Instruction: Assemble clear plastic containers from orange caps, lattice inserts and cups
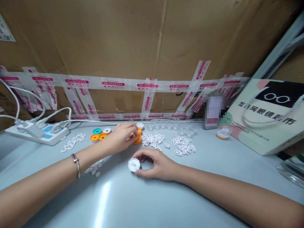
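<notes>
Right hand (157, 163) has the white cap (134, 165) pinched by its edge, thumb and fingers curved in a loose C. Cap's at the near middle of the tabletop (170, 203); can't tell if it's actually touching. Its face points up, tipped a bit toward the person, and being round it's got no real long axis. Looks plain white, kinda faceted rim, greyish smudge mid-face. Left hand (121, 138) is half curled at the orange lids (137, 140), can't tell if it's gripping one. Just right of those: spotty white bits (184, 146), clear cups (172, 126) behind. Power strip (49, 141) far left.
</notes>
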`<state>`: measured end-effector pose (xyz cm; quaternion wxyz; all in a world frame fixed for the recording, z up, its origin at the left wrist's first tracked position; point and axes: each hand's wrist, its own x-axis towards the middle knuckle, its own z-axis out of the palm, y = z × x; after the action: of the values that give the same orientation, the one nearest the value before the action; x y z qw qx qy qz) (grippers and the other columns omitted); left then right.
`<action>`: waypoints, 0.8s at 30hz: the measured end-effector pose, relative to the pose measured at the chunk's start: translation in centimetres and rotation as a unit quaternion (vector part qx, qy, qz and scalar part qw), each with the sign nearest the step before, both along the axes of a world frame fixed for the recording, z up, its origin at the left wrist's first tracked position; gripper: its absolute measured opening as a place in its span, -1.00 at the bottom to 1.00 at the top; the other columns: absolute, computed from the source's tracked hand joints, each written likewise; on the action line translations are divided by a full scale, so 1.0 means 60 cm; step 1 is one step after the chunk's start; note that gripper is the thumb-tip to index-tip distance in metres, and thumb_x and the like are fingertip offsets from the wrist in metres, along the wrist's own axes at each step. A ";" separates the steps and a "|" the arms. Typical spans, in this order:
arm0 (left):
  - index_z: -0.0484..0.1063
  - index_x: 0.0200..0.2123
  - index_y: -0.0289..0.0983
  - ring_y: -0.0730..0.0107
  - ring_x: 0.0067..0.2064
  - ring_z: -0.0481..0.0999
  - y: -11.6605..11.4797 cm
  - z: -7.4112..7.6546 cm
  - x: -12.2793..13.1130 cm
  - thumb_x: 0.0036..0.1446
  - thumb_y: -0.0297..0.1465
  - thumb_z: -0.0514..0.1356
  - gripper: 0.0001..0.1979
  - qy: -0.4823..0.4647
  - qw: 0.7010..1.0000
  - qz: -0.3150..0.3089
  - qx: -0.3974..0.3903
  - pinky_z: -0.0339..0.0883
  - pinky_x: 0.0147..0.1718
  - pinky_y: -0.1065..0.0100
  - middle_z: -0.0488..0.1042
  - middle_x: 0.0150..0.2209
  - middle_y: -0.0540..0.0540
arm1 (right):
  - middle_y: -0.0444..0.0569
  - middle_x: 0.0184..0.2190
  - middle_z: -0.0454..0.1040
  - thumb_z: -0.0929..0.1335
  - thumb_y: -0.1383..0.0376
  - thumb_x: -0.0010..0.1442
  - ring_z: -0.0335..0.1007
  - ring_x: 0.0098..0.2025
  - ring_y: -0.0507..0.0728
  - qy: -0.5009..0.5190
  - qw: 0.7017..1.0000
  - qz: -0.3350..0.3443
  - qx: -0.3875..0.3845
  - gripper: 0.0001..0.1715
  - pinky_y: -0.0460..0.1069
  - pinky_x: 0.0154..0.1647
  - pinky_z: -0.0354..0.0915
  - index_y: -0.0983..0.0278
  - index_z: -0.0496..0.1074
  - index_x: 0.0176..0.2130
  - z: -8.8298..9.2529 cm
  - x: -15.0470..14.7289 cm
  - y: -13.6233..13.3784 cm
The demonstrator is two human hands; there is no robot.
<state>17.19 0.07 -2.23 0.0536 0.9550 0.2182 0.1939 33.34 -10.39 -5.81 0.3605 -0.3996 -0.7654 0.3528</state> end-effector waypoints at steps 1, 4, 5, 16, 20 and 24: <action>0.36 -0.28 -0.28 0.23 -0.09 0.38 0.000 0.001 0.000 0.16 -0.47 0.09 -0.92 0.002 1.000 0.000 -0.002 0.18 -0.13 0.22 0.44 -0.16 -0.12 | -0.06 -0.32 0.43 0.43 0.33 -0.06 0.31 -0.30 0.04 0.015 1.000 0.003 -0.023 -0.66 -0.04 -0.23 0.27 0.31 0.41 -0.20 -0.001 0.000 0.000; 0.37 -0.27 -0.28 0.21 -0.12 0.40 0.003 -0.006 0.003 0.14 -0.44 0.12 -0.92 0.016 1.000 -0.004 -0.014 0.18 -0.13 0.19 0.45 -0.20 -0.13 | -0.08 -0.33 0.41 0.43 0.35 -0.07 0.30 -0.36 0.00 0.069 0.993 0.020 -0.089 -0.60 -0.06 -0.27 0.28 0.31 0.38 -0.17 -0.004 0.001 0.001; 0.38 -0.31 -0.28 0.23 -0.15 0.41 0.005 -0.009 0.005 0.14 -0.45 0.12 -0.94 0.018 1.000 -0.007 -0.017 0.20 -0.15 0.20 0.46 -0.23 -0.12 | -0.08 -0.34 0.41 0.44 0.36 -0.08 0.30 -0.37 -0.01 0.087 0.990 0.025 -0.107 -0.59 -0.06 -0.27 0.29 0.31 0.37 -0.17 -0.005 0.001 0.002; 0.30 -0.38 -0.28 0.25 -0.05 0.40 -0.020 0.031 -0.020 0.15 -0.37 0.06 -0.89 -0.089 0.980 -0.014 -0.178 0.27 -0.12 0.24 0.44 -0.14 -0.15 | -0.09 -0.34 0.45 0.45 0.38 -0.11 0.35 -0.37 -0.03 0.185 0.964 0.006 -0.193 -0.56 -0.04 -0.21 0.29 0.31 0.41 -0.15 -0.003 0.007 0.014; 0.29 -0.33 -0.28 0.31 -0.21 0.45 -0.047 0.033 -0.045 0.13 -0.27 0.10 -0.82 -0.153 0.906 0.032 -0.395 0.34 -0.23 0.27 0.45 -0.27 -0.09 | -0.13 -0.37 0.47 0.49 0.37 -0.18 0.39 -0.34 -0.01 0.237 0.937 -0.022 -0.254 -0.52 -0.01 -0.15 0.31 0.29 0.44 -0.18 -0.009 0.007 0.023; 0.28 -0.08 -0.22 0.37 -0.21 0.44 -0.059 0.016 -0.061 0.13 -0.27 0.11 -0.70 -0.186 0.873 0.054 -0.447 0.34 -0.22 0.33 0.47 -0.23 -0.07 | -0.12 -0.35 0.51 0.51 0.34 -0.23 0.41 -0.31 0.01 0.258 0.921 -0.056 -0.286 -0.46 0.01 -0.10 0.29 0.29 0.47 -0.16 -0.010 0.007 0.028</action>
<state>13.56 -3.47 -1.26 0.5038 0.7624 0.3184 0.2521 33.76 -8.72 -6.39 0.4351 -0.4228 -0.4886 0.6271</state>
